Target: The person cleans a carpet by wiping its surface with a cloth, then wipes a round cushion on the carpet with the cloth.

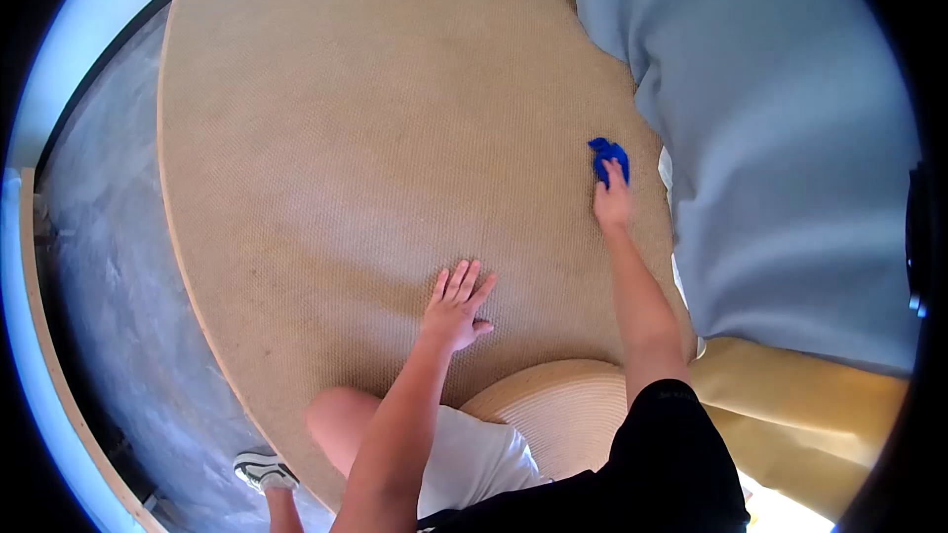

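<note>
My right hand [613, 199] presses a crumpled blue cloth [608, 152] against a large tan woven mat [375, 118], close to the mat's right edge. The fingers lie over the cloth and hide part of it. Lower down and further left, my left hand [458, 308] rests palm down on the same mat, fingers spread, holding nothing. One bare knee is also on the mat, just below my left hand.
Grey-blue fabric [750, 138] hangs in folds along the right side, with yellow fabric [800, 390] below it. A round, ridged beige piece [553, 405] sits by my legs. Left of the mat's pale edge lies a grey floor [118, 207], where a shoe [262, 469] shows.
</note>
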`<act>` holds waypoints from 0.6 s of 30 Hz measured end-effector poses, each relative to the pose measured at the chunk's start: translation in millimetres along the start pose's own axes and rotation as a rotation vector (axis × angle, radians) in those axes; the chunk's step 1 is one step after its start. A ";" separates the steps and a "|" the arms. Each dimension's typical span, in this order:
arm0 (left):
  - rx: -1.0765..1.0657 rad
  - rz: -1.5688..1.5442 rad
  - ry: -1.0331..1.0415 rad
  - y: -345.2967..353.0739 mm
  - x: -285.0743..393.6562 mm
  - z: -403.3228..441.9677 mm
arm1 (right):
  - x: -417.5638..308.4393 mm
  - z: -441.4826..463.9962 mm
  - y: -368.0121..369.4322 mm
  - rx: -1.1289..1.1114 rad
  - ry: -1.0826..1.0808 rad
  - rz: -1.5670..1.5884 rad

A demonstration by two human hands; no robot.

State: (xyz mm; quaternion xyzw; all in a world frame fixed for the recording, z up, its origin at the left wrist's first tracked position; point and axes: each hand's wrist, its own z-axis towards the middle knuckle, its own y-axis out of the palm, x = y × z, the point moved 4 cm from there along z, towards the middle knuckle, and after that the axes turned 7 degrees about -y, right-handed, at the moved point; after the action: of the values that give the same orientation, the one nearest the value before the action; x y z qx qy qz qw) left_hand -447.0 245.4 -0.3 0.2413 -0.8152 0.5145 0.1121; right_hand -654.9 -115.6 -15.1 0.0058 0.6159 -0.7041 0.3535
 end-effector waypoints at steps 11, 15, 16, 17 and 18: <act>-0.101 -0.103 0.048 -34.3 -42.7 0.9 | -199.5 -104.3 80.5 -0.345 -0.302 0.363; 0.169 0.219 0.062 -64.3 -164.7 -80.1 | -201.6 -87.3 41.9 -0.380 0.028 0.471; 0.174 0.214 0.045 -60.2 -199.5 -100.0 | -202.3 -83.3 37.1 -0.338 -0.026 0.433; 0.208 0.201 0.007 -55.1 -230.0 -120.8 | -198.0 -83.8 46.6 -0.350 -0.036 0.436; 0.241 0.188 -0.027 -46.8 -245.0 -140.0 | -197.0 -91.0 56.6 -0.330 -0.207 0.226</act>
State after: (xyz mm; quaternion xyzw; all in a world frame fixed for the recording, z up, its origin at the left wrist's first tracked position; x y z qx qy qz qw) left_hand -222.1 421.9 -6.8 0.1828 -0.7679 0.6135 0.0226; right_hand -517.4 60.8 1.5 -0.0554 0.6786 -0.5464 0.4877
